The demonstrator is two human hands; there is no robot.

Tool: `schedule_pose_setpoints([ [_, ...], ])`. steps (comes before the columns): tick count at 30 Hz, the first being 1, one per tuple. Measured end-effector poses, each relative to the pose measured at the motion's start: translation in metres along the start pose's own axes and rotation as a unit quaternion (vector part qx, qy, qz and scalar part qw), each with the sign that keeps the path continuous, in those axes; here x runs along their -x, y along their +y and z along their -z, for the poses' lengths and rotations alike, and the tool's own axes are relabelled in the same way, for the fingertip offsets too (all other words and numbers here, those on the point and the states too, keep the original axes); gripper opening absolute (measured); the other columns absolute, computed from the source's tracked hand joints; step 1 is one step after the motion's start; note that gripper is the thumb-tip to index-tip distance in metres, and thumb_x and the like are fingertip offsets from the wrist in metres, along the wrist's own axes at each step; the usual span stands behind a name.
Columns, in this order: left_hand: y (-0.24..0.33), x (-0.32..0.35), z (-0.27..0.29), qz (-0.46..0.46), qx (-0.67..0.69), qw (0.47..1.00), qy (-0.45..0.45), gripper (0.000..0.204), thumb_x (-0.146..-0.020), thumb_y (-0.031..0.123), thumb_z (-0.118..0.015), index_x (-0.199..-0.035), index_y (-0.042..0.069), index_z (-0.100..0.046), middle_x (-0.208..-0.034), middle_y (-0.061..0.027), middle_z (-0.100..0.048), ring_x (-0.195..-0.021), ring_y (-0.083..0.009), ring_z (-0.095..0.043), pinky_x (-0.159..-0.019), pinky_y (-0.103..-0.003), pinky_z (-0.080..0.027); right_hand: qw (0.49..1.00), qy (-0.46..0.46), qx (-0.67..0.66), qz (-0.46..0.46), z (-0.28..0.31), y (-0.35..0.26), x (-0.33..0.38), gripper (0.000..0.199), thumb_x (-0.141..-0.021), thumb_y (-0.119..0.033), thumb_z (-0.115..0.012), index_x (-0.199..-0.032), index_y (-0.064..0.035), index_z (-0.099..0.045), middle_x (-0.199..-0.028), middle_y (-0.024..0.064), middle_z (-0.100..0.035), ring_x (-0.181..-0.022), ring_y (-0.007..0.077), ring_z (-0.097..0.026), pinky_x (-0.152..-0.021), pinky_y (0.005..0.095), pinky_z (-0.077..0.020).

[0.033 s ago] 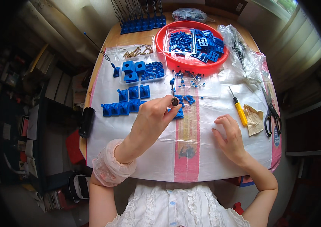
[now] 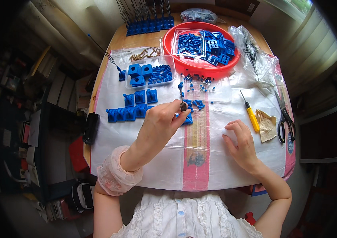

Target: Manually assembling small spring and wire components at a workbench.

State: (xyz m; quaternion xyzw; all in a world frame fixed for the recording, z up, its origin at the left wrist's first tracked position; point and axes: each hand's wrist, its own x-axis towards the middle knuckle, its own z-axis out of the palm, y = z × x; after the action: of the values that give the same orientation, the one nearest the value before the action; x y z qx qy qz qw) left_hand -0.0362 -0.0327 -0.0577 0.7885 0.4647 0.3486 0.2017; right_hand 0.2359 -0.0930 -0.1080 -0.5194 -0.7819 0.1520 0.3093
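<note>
My left hand (image 2: 161, 120) is closed in a pinch around a black coil spring (image 2: 183, 106). A straight wire rises from the coil to a small blue tip (image 2: 180, 86). Just under these fingers a blue plastic base (image 2: 188, 119) shows in part; whether the spring is joined to it is hidden. My right hand (image 2: 240, 144) rests on the white sheet, fingers loosely bent and thumb apart, holding nothing. Left of my left hand stand several blue square bases with pegs (image 2: 128, 113). Small blue caps (image 2: 198, 104) lie scattered beyond my fingers.
A red basin (image 2: 236, 65) of blue parts stands at the back, beside a clear tub (image 2: 128, 84) of blue pieces. Brass-coloured pins (image 2: 146, 53) lie behind the tub. On the right are a yellow screwdriver (image 2: 252, 119), a tan cloth (image 2: 267, 129) and black scissors (image 2: 285, 119).
</note>
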Motion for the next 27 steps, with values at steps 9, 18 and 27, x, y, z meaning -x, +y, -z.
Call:
schedule_pose_setpoints([
  [9, -0.0035, 0.0008, -0.0009, -0.018, -0.018, 1.000, 0.007, 0.016, -0.092, 0.010, -0.076, -0.102, -0.001, -0.072, -0.072, -0.0100, -0.068, -0.058, -0.0134, -0.061, -0.054, -0.028, -0.048, 1.000, -0.007, 0.002, 0.006, -0.0007, 0.0015, -0.0017, 0.028, -0.082, 0.001, -0.073, -0.105, -0.0033, -0.058, -0.105, 0.0140, -0.060, -0.098, 0.0349, -0.058, -0.085, 0.0437, -0.0450],
  [18, 0.0001, -0.0002, 0.0008, -0.015, 0.000, 1.000, 0.004, 0.021, -0.092, 0.012, -0.075, -0.085, -0.001, -0.060, -0.072, -0.0176, -0.066, -0.064, -0.0329, -0.066, -0.058, -0.041, -0.051, 1.000, 0.009, -0.015, -0.011, -0.0045, 0.0011, 0.0004, 0.028, -0.080, 0.001, -0.073, -0.103, -0.0031, -0.058, -0.106, 0.0137, -0.060, -0.099, 0.0345, -0.059, -0.086, 0.0435, -0.0460],
  [27, 0.0030, -0.0005, 0.0025, -0.007, -0.006, 1.000, -0.002, 0.019, -0.093, 0.011, -0.074, -0.086, -0.001, -0.060, -0.073, -0.0166, -0.066, -0.064, -0.0318, -0.066, -0.059, -0.040, -0.051, 1.000, 0.005, -0.017, -0.014, -0.0040, 0.0001, -0.0004, 0.028, -0.080, 0.001, -0.073, -0.103, -0.0029, -0.059, -0.106, 0.0139, -0.061, -0.100, 0.0350, -0.060, -0.086, 0.0439, -0.0466],
])
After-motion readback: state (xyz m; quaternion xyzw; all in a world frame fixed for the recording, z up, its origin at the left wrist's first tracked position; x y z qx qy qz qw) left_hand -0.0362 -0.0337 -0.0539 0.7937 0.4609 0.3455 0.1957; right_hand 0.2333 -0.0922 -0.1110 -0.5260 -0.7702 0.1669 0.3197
